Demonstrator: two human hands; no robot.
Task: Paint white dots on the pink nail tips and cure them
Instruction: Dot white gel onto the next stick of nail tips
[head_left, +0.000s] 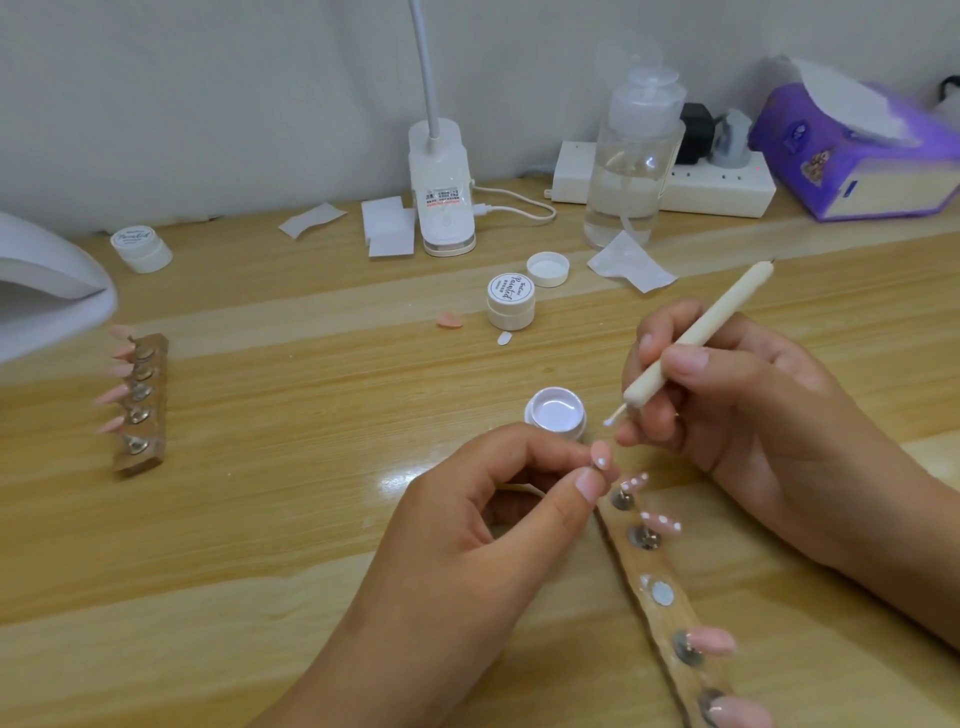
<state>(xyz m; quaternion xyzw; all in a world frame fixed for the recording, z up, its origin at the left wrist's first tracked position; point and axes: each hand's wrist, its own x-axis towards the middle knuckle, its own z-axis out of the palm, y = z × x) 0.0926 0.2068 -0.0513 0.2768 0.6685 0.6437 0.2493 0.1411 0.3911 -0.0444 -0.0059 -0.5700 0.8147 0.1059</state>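
The left hand (467, 519) sits near the middle of the light wooden table (260, 519). Its thumb and forefinger are closed in a pinch on a small pink nail tip (602, 458), which already carries a white dot. The right hand (727, 405) lies just to the right and slightly farther back, fingers curled around a cream-coloured dotting pen (696, 338). The pen's thin point carries a white blob and hovers just above the pinched tip; whether it touches cannot be told. Just beyond the left fingertips stands a small open round pot of white gel (556, 413). A long brown wooden holder strip with metal discs (670, 629) runs from below the pinched tip toward the near right. It bears two pink tips with white dots (662, 522) at its far end, one bare disc in the middle, and two plain pink tips (711, 640) at its near end. Well apart to the left lies a second shorter wooden holder (148, 410) with a row of plain pink tips pointing left, just beside the white curing lamp (47, 280) at the left edge. Farther back are a closed white jar with a printed lid (511, 301), a loose white cap (548, 268), a stray pink tip (449, 320) lying on the table, a clear pump bottle (631, 166) and a purple tissue box (857, 150).
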